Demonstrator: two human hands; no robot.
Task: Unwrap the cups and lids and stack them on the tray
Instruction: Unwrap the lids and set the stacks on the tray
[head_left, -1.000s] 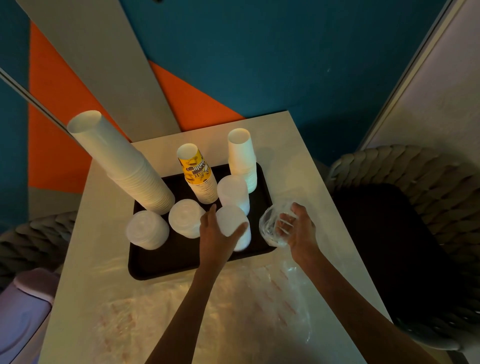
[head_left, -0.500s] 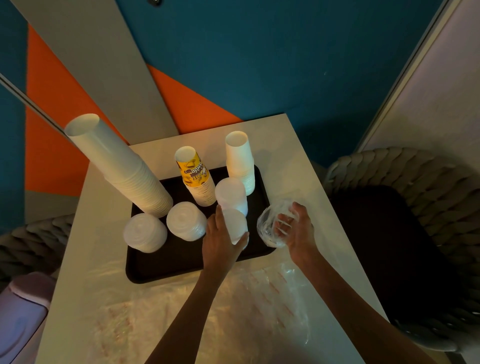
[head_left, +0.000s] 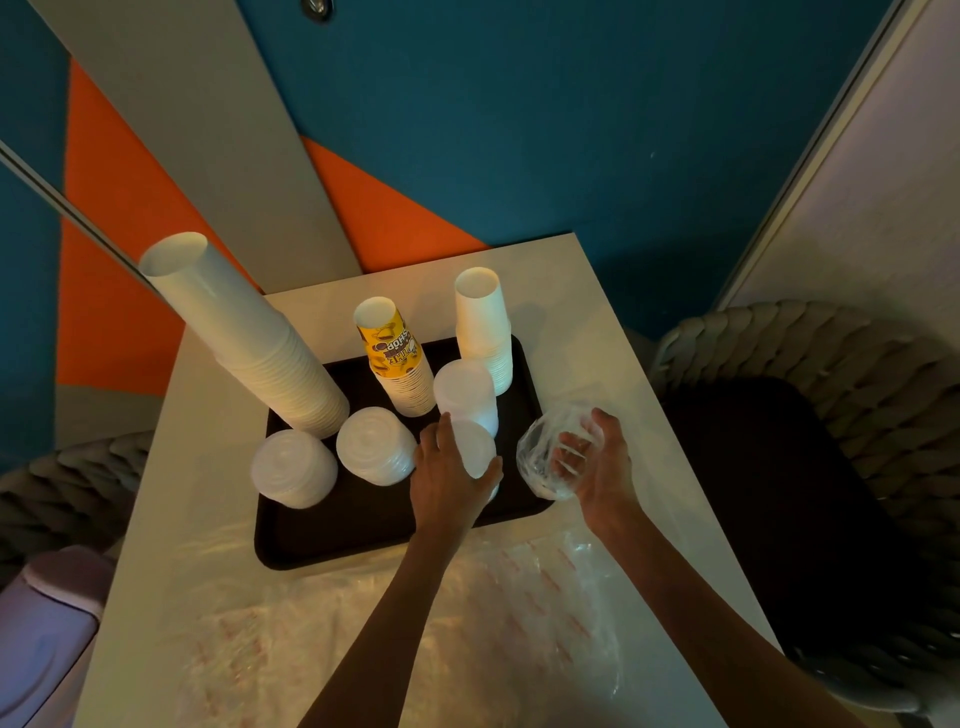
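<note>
Dark tray sits mid-worktop, well loaded.

- Far row on the tray: tall white cup stack at left, leaning hard to the left; yellow printed cup stack in the middle; shorter white cup stack at right. All look bare of wrap.
- Near row: left lid stack and second lid stack side by side, then a taller lid stack further right.
- Left grip: fingers and thumb curled round the near-right lid stack, which stands just in front of the taller one. Whether its base already rests on the tray is hidden by the grip.
- Right grip: closed on a crumpled wrapper, clear film bunched in the palm, just beside the tray's right edge and above the worktop.
- Flat plastic sheet with red print lies spread on the near worktop.
- Woven chair at right.

Judgement: task near its end. No wrapped bundle is visible anywhere; seven stacks are on or at the tray. What is left appears to be settling the held lids, letting go, and getting rid of the film.
</note>
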